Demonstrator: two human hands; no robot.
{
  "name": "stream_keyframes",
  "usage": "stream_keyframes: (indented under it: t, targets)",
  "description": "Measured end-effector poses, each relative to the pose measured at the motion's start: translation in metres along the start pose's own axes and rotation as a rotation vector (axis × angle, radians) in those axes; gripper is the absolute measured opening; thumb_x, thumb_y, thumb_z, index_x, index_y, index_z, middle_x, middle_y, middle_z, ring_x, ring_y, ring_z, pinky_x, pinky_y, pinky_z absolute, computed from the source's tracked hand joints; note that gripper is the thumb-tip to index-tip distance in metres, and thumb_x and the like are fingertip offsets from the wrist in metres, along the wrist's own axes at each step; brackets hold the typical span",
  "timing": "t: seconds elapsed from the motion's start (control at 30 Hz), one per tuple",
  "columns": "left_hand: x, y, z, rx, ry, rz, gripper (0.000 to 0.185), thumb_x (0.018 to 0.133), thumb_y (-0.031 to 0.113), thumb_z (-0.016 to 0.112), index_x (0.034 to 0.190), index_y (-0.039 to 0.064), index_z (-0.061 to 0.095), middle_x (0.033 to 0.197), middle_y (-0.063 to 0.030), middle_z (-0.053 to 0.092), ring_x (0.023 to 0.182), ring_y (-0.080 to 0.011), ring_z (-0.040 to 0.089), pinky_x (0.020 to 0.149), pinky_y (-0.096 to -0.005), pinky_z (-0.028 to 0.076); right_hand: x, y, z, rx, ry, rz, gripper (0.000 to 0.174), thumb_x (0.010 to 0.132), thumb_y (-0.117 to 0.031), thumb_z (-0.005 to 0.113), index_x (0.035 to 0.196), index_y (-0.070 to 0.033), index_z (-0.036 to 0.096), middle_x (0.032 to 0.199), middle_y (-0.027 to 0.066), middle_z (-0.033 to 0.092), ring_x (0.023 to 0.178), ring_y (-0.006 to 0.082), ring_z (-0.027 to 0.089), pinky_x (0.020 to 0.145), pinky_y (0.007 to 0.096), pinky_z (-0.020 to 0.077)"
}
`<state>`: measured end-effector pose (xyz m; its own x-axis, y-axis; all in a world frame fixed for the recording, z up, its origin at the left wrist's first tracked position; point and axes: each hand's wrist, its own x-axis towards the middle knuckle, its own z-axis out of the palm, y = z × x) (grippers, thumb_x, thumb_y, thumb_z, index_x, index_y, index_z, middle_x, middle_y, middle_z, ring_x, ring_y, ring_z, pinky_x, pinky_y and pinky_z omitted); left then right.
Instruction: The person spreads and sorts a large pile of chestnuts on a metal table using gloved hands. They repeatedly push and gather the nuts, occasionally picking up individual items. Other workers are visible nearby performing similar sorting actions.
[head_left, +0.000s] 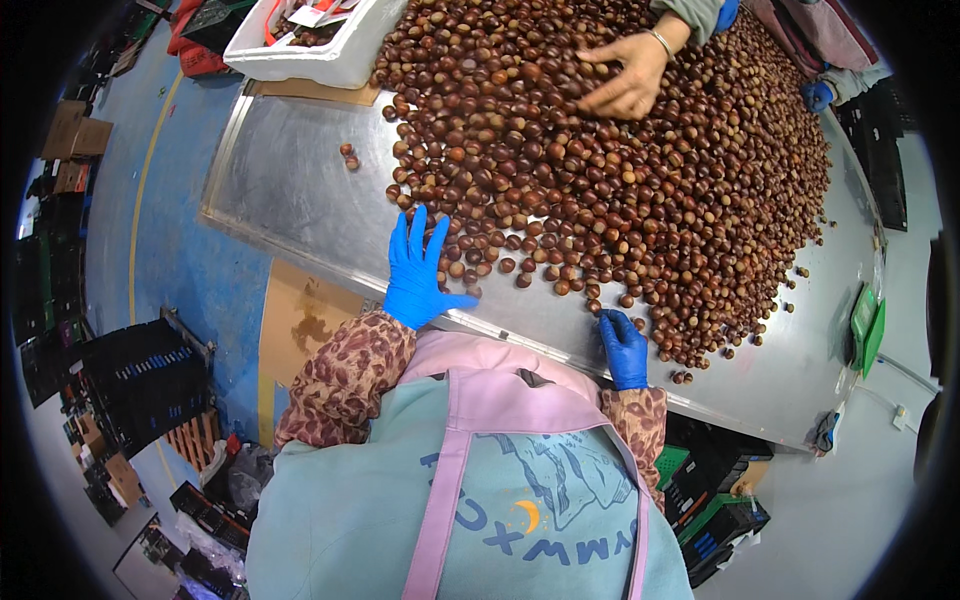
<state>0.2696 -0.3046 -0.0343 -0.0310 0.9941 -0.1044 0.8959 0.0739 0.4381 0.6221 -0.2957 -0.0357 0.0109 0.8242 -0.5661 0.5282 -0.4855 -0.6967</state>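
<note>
Many brown chestnuts (570, 172) lie heaped on a metal table (300, 157). My left hand (417, 274), in a blue glove, rests at the left edge of the heap with fingers spread and nothing held. Near the front edge of the heap is my right hand (625, 346), also in a blue glove. Its fingers are bent together beside a few chestnuts; whether one is between the fingertips cannot be made out. Two loose chestnuts (349, 157) lie on bare metal to the left.
A co-worker's bare hand (626, 75) with a bracelet reaches over the heap, and another blue-gloved hand (817, 96) is at the far right. A white foam box (300, 61) stands at the back left. A green object (866, 326) is at the table's right edge.
</note>
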Motion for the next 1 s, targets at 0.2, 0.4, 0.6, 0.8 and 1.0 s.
stream_keyframes:
  t: [0.2, 0.4, 0.6, 0.8, 1.0]
  targets:
    - [0.011, 0.01, 0.005, -0.013, 0.087, -0.037, 0.125, 0.053, 0.058, 0.085, 0.152, 0.014, 0.022, 0.157, -0.019, 0.01, 0.142, -0.0453, 0.011, 0.114, -0.0571, 0.021, 0.014, -0.031, 0.009, -0.094, 0.206, -0.55, 0.021, 0.088, -0.004, 0.064, 0.108, -0.005, 0.068, 0.098, 0.0081, 0.069, 0.09, 0.0218, 0.066, 0.08, 0.0313, 0.0508]
    - [0.019, 0.021, 0.002, -0.033, 0.167, -0.065, 0.114, 0.062, 0.051, 0.085, 0.151, 0.011, 0.026, 0.157, -0.0178, 0.013, 0.142, -0.0429, 0.016, 0.113, -0.0549, 0.024, 0.064, -0.076, 0.006, -0.412, 0.421, -0.76, 0.043, 0.084, -0.022, 0.07, 0.126, -0.015, 0.06, 0.128, 0.0087, 0.056, 0.126, 0.03, 0.045, 0.104, 0.044, 0.0347]
    - [0.027, 0.018, 0.011, -0.038, 0.231, -0.05, 0.106, 0.071, 0.056, 0.077, 0.151, 0.01, 0.025, 0.156, -0.0195, 0.012, 0.141, -0.0435, 0.016, 0.113, -0.055, 0.022, 0.093, -0.072, 0.025, -0.634, 0.451, -0.752, 0.062, 0.082, -0.042, 0.071, 0.137, -0.02, 0.052, 0.139, 0.0086, 0.047, 0.136, 0.0329, 0.034, 0.114, 0.051, 0.0209]
    - [0.027, 0.021, 0.008, -0.011, 0.245, -0.049, 0.097, 0.078, 0.049, 0.075, 0.151, 0.009, 0.025, 0.157, -0.0182, 0.014, 0.139, -0.0432, 0.021, 0.112, -0.0536, 0.024, 0.066, -0.063, 0.04, -0.733, 0.256, -0.709, 0.063, 0.087, -0.043, 0.063, 0.143, -0.021, 0.044, 0.146, 0.0076, 0.04, 0.138, 0.0324, 0.031, 0.115, 0.0511, 0.0174]
    - [0.027, 0.02, 0.011, -0.012, 0.252, -0.032, 0.095, 0.078, 0.044, 0.075, 0.151, 0.009, 0.025, 0.157, -0.0174, 0.015, 0.139, -0.0429, 0.023, 0.111, -0.0524, 0.025, 0.054, -0.048, 0.045, -0.761, 0.209, -0.684, 0.07, 0.084, -0.051, 0.064, 0.146, -0.027, 0.04, 0.154, 0.0064, 0.029, 0.144, 0.0339, 0.019, 0.116, 0.0558, 0.0143]
